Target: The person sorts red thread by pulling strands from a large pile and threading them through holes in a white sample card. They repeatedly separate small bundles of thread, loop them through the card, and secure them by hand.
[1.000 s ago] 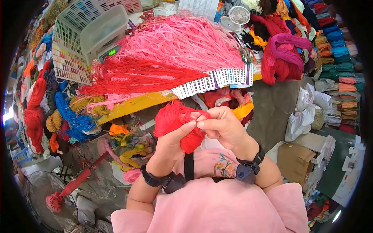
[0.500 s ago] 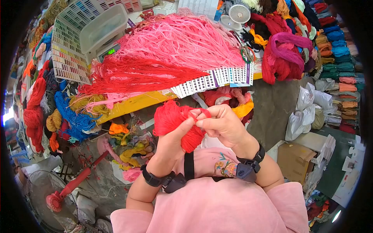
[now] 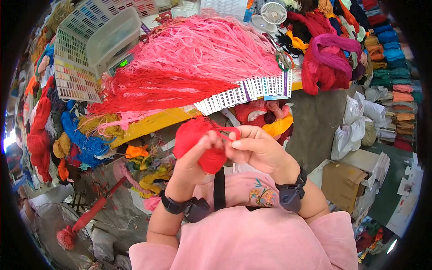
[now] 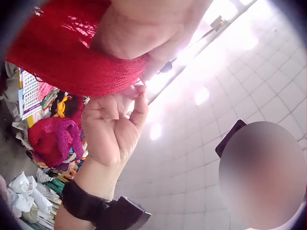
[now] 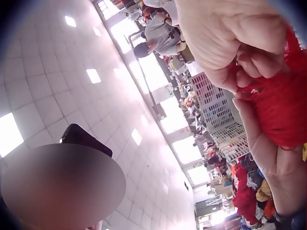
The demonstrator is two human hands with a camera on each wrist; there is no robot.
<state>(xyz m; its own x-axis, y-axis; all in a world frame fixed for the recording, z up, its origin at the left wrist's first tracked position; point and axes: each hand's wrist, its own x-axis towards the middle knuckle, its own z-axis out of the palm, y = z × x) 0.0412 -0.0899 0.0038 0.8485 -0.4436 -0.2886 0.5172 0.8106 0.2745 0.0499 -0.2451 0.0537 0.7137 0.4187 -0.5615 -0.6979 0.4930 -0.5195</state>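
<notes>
A bundle of red yarn [image 3: 191, 133] is held up in front of the chest, over the floor before the table. My left hand [image 3: 194, 156] grips it from below, with the thumb across its near side. From the bundle's top right a short strand of the yarn stretches to my right hand [image 3: 258, 146], which pinches it between thumb and forefinger. In the left wrist view the red skein [image 4: 81, 67] hangs beside the left hand, with the right hand [image 4: 112, 127] close under it. Curled fingers of the right hand [image 5: 230, 38] meet the red strands in the right wrist view.
Ahead, a yellow-edged table [image 3: 153, 124] bears heaps of pink yarn [image 3: 202, 47] and red yarn [image 3: 157, 87], colour cards [image 3: 245, 92] and a plastic tub [image 3: 112, 38] by a scale. A red-handled fan [image 3: 67, 236] stands at left, cardboard boxes [image 3: 339, 180] at right.
Both hands have drawn slightly apart. The left hand has shifted left with the red bundle, and the strand in the right fingers now stretches farther from it.
</notes>
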